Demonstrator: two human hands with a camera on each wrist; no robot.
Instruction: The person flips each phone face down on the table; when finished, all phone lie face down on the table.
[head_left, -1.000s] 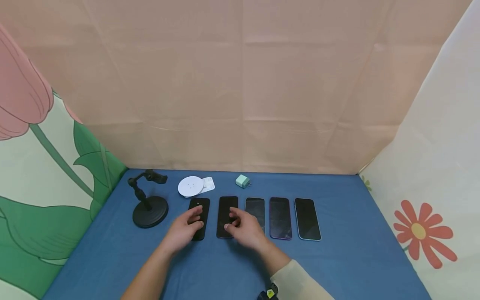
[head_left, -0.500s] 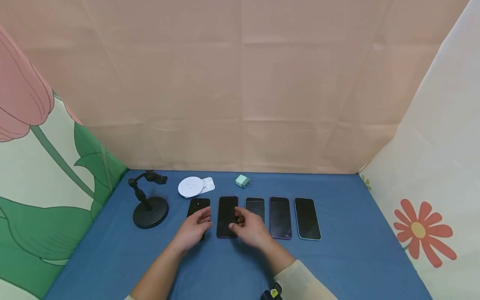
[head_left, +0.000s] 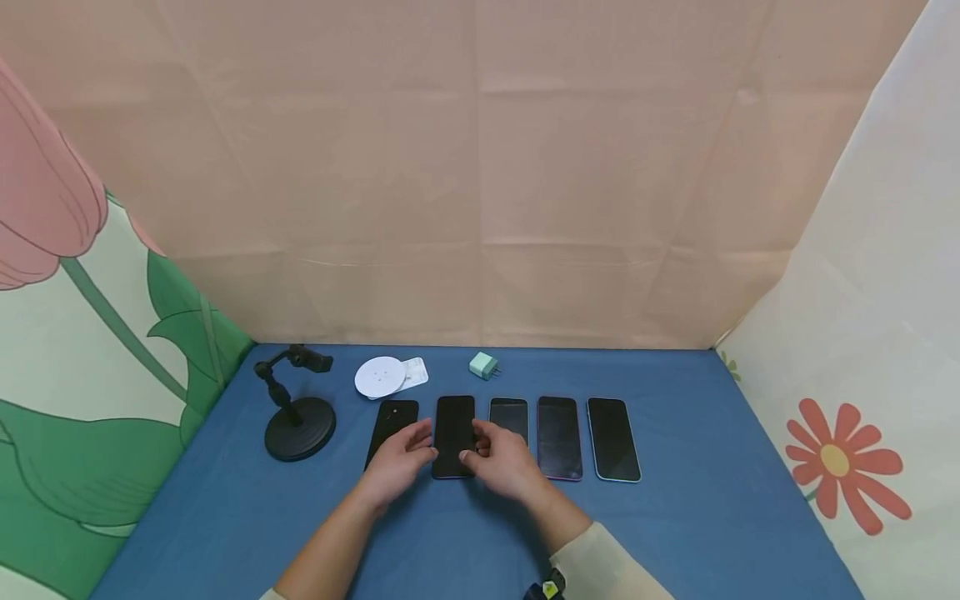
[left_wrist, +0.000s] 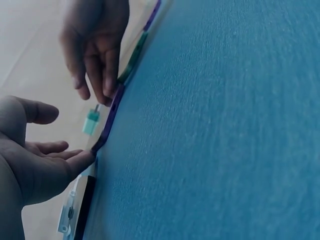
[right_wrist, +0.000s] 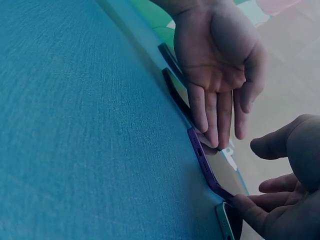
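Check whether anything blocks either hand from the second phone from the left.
Nothing visible does: the left hand is at the second phone's left side, the right hand at its right. The leftmost phone and third phone lie beside it, not in the way.

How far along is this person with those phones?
Looks done: five phones lie roughly in a row, with the rightmost two phones untouched.
In hand: the second phone from the left, which lies between the left hand and right hand.
Possibly left: squaring up the leftmost phone, partly covered by the left hand. The black stand and green charger are untouched; I can't tell whether they're involved.
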